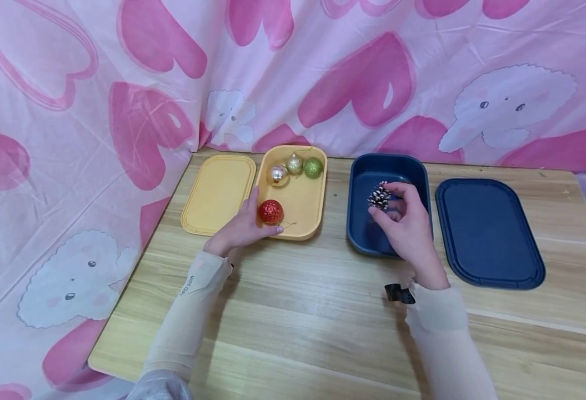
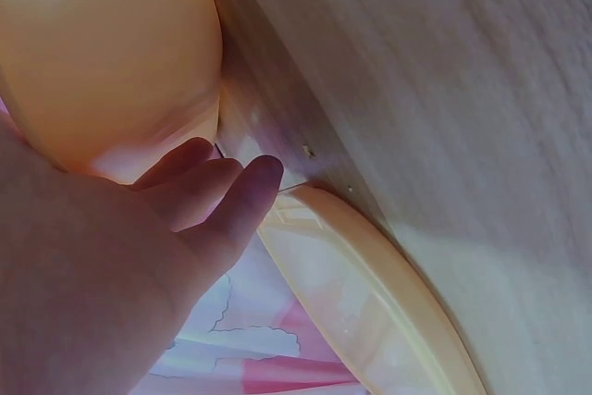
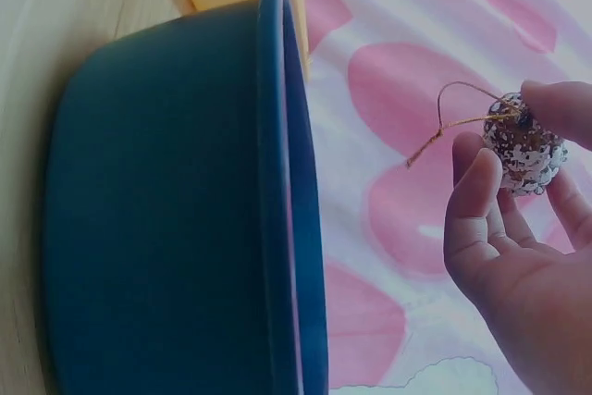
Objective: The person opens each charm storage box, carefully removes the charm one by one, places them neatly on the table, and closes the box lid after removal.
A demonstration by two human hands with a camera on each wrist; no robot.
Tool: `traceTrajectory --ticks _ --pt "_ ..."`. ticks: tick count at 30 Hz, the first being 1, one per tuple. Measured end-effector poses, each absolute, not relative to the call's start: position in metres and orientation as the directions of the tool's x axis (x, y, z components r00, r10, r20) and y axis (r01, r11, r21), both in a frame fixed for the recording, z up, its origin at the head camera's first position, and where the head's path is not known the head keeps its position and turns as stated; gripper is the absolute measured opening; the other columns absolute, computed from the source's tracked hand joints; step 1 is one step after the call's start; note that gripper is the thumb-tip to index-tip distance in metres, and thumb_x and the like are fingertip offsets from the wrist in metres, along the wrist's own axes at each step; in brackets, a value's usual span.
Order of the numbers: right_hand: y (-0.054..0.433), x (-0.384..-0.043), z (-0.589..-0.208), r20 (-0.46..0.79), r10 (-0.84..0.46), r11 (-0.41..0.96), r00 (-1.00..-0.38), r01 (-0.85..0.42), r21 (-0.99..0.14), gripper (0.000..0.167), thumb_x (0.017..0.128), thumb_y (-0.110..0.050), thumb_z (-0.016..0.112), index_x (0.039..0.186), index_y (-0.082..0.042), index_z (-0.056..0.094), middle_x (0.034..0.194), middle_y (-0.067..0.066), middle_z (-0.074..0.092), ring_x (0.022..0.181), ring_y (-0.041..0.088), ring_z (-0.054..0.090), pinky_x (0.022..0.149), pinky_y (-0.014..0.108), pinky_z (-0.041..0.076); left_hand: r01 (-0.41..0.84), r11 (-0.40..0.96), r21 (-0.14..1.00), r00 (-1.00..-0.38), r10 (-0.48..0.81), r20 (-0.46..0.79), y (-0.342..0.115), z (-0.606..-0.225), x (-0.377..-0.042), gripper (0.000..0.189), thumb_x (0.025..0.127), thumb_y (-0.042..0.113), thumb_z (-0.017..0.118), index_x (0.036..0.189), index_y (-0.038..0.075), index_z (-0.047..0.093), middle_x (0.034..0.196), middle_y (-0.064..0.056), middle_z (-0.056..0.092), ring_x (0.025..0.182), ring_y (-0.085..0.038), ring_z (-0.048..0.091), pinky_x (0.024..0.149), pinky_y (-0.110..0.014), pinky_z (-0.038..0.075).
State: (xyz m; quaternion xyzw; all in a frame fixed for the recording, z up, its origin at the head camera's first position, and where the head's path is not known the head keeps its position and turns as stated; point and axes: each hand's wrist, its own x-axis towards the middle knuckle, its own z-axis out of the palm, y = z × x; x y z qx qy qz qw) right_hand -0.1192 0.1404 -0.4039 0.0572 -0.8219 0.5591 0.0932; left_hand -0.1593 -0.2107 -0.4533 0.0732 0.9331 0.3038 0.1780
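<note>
My right hand (image 1: 412, 233) pinches a small pine cone (image 1: 379, 196) with white-tipped scales above the navy box (image 1: 355, 222). A gold string loop hangs from the pine cone (image 3: 524, 150) in the right wrist view, where it is held higher than the box's rim. My left hand (image 1: 240, 225) rests at the near left corner of the yellow box (image 1: 305, 200), fingers extended along its side and thumb at the front rim. Inside that box lie a red ball ornament (image 1: 271, 211), a pinkish silver ball (image 1: 278, 175), a pale gold ball (image 1: 294, 164) and a green ball (image 1: 314, 167).
A yellow lid (image 1: 218, 194) lies flat left of the yellow box. The navy lid (image 1: 490, 233) lies right of the navy box. Both boxes stand on a wooden table (image 1: 293, 311) with a pink heart-patterned curtain (image 1: 352, 78) behind and at the left.
</note>
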Motion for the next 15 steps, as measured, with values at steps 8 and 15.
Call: traceTrajectory --ticks 8,15 --pt "0.134 -0.114 -0.399 0.208 -0.008 0.309 -0.978 -0.2 -0.93 0.046 0.087 -0.005 0.069 0.127 -0.002 0.045 0.119 0.004 0.052 0.085 -0.001 0.06 0.069 0.009 0.051 0.024 0.803 0.596 -0.925 0.244 -0.292 -0.21 -0.452 -0.159 0.129 0.073 0.067 0.069 0.152 0.02 -0.021 0.161 -0.022 0.004 0.147 -0.036 0.016 0.117 -0.05 0.026" --pt "0.128 -0.111 -0.4 0.196 -0.045 0.306 -0.98 -0.2 -0.931 0.046 0.088 -0.007 0.068 0.128 -0.003 0.045 0.115 0.01 0.058 0.083 -0.002 0.061 0.069 0.01 0.052 0.015 0.797 0.604 -0.925 0.24 -0.294 -0.21 -0.452 -0.159 0.128 0.074 0.066 0.07 0.152 0.019 -0.02 0.161 -0.021 0.003 0.149 -0.033 0.013 0.118 -0.05 0.024"
